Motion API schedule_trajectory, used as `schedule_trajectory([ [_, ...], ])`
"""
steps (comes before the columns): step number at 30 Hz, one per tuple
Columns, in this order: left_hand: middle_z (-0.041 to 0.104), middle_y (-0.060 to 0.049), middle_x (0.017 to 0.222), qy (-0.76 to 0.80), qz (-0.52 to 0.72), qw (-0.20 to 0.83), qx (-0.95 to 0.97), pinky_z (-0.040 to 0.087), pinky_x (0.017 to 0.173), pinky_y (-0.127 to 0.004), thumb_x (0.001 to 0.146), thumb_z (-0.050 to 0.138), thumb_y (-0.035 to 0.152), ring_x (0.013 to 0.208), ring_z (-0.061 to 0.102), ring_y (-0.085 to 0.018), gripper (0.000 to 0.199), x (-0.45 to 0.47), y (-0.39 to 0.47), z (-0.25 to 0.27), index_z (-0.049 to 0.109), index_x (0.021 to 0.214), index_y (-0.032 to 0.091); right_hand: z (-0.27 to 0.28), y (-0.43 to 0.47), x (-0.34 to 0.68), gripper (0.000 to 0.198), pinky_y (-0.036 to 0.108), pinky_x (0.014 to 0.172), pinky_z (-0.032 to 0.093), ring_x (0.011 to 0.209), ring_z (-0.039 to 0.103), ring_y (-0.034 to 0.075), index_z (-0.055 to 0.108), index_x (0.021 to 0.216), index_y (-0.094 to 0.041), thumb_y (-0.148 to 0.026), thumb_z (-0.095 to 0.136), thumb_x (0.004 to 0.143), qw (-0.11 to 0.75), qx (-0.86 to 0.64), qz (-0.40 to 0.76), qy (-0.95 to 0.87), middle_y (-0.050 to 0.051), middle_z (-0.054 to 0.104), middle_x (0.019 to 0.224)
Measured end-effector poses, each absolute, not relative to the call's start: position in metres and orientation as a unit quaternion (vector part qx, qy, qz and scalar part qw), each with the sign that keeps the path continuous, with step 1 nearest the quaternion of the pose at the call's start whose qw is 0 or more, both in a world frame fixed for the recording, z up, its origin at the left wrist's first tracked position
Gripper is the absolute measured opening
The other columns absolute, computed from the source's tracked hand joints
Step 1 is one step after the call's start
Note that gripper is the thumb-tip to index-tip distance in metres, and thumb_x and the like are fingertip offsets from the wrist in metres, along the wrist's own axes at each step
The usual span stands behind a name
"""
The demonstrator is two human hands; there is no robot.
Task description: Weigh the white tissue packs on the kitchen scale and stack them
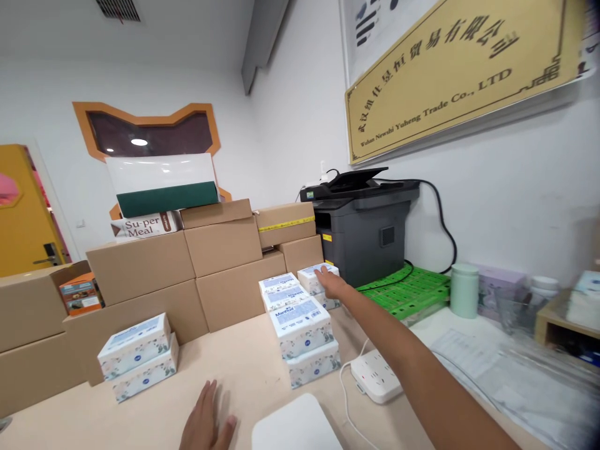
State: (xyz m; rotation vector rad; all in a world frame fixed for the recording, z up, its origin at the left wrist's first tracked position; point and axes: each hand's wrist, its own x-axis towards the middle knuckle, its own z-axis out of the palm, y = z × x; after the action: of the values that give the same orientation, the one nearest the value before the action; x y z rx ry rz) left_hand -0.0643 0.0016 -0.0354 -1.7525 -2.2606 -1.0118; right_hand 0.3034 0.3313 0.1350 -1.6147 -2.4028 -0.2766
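My right hand (332, 284) reaches out to the far end of the table and is on a white tissue pack (307, 273) with blue print, its fingers bent over the top and front edge. Another pack lies beneath that one. To its left, a row of stacked Manhua tissue packs (300, 315) runs toward me. My left hand (206, 422) is low over the near table, fingers stretched and thumb apart, holding nothing. Left of it, two more tissue packs (135, 344) lie one on top of the other.
Cardboard boxes (229, 250) form a wall along the back. A dark printer (370, 231) stands beside a green plastic grid (403, 294). A white power strip (375, 375) with a cord lies under my right forearm. Close by is a white rounded object (295, 425).
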Motion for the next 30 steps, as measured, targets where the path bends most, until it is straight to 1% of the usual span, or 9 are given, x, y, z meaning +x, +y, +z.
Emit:
schedule_trajectory([
  [3,0.046,-0.024,0.172,-0.742,-0.321,0.035,-0.588,0.035,0.133,-0.065,0.101,0.045,0.055,0.161,0.044,-0.042,0.077,-0.066,0.001,-0.032,0.05,0.16,0.007,0.136,0.33,0.305,0.044,0.05,0.1,0.063,0.121,0.071,0.028,0.063,0.144,-0.02,-0.037,0.073,0.104,0.104,-0.554,-0.09,-0.821,0.012,0.066,0.145],
  [8,0.031,-0.021,0.179,-0.763,-0.244,-0.035,-0.598,0.029,0.136,-0.062,0.099,0.048,0.057,0.167,0.032,-0.039,0.086,-0.057,-0.008,-0.019,0.04,0.168,0.006,0.132,0.322,0.301,0.044,0.05,0.101,0.063,0.121,0.071,0.027,0.063,0.144,-0.021,-0.038,0.072,0.105,0.098,-0.56,-0.108,-0.816,0.011,0.066,0.146],
  [12,0.031,-0.024,0.179,-0.765,-0.26,-0.067,-0.585,0.027,0.136,-0.061,0.098,0.053,0.051,0.167,0.031,-0.04,0.085,-0.043,-0.017,-0.01,0.04,0.168,0.004,0.126,0.315,0.297,0.041,0.045,0.101,0.06,0.12,0.073,0.028,0.063,0.144,-0.019,-0.022,0.068,0.104,0.106,-0.556,-0.102,-0.818,0.015,0.065,0.148],
  [16,0.03,-0.027,0.179,-0.742,-0.397,-0.125,-0.526,0.032,0.135,-0.057,0.096,0.058,0.05,0.166,0.036,-0.041,0.083,-0.038,-0.016,-0.012,0.043,0.165,0.006,0.13,0.302,0.295,0.041,0.043,0.088,0.059,0.113,0.078,0.035,0.072,0.134,-0.018,-0.007,0.059,0.096,0.141,-0.568,-0.096,-0.805,0.023,0.068,0.139],
  [19,0.035,-0.024,0.176,-0.705,-0.563,-0.095,-0.42,0.037,0.133,-0.057,0.096,0.061,0.051,0.162,0.043,-0.04,0.068,-0.048,-0.012,-0.001,0.053,0.152,0.013,0.154,0.285,0.29,0.04,0.051,0.083,0.058,0.109,0.077,0.045,0.075,0.124,-0.006,-0.006,0.047,0.095,0.196,-0.597,-0.107,-0.771,0.035,0.066,0.128],
  [22,0.023,-0.025,0.179,-0.704,-0.627,-0.036,-0.331,0.019,0.138,-0.059,0.1,0.057,0.05,0.171,0.018,-0.039,0.068,-0.087,-0.007,0.03,0.044,0.155,0.012,0.196,0.265,0.27,0.045,0.059,0.092,0.056,0.118,0.071,0.051,0.071,0.13,0.001,-0.012,0.04,0.099,0.276,-0.596,-0.109,-0.747,0.039,0.061,0.135],
  [24,0.021,-0.025,0.18,-0.701,-0.645,0.001,-0.304,0.01,0.14,-0.055,0.101,0.058,0.046,0.173,0.012,-0.036,0.069,-0.129,-0.007,0.056,0.04,0.158,0.012,0.224,0.253,0.242,0.049,0.061,0.102,0.054,0.13,0.066,0.049,0.066,0.141,-0.002,-0.013,0.04,0.1,0.335,-0.578,-0.094,-0.738,0.036,0.057,0.146],
  [26,0.028,-0.025,0.179,-0.702,-0.653,0.024,-0.282,0.011,0.14,-0.051,0.105,0.053,0.046,0.171,0.018,-0.034,0.065,-0.175,-0.009,0.082,0.041,0.158,0.011,0.24,0.239,0.203,0.053,0.055,0.109,0.054,0.139,0.061,0.042,0.06,0.148,-0.005,-0.01,0.037,0.1,0.384,-0.545,-0.057,-0.743,0.031,0.055,0.154],
  [30,0.049,-0.032,0.165,-0.712,-0.66,0.035,-0.237,0.027,0.134,-0.058,0.112,0.033,0.049,0.16,0.041,-0.041,0.062,-0.244,-0.018,0.113,0.051,0.149,0.003,0.221,0.204,0.096,0.053,0.04,0.088,0.066,0.107,0.077,0.026,0.051,0.157,-0.015,-0.02,0.035,0.107,0.391,-0.469,0.078,-0.788,0.017,0.075,0.132],
])
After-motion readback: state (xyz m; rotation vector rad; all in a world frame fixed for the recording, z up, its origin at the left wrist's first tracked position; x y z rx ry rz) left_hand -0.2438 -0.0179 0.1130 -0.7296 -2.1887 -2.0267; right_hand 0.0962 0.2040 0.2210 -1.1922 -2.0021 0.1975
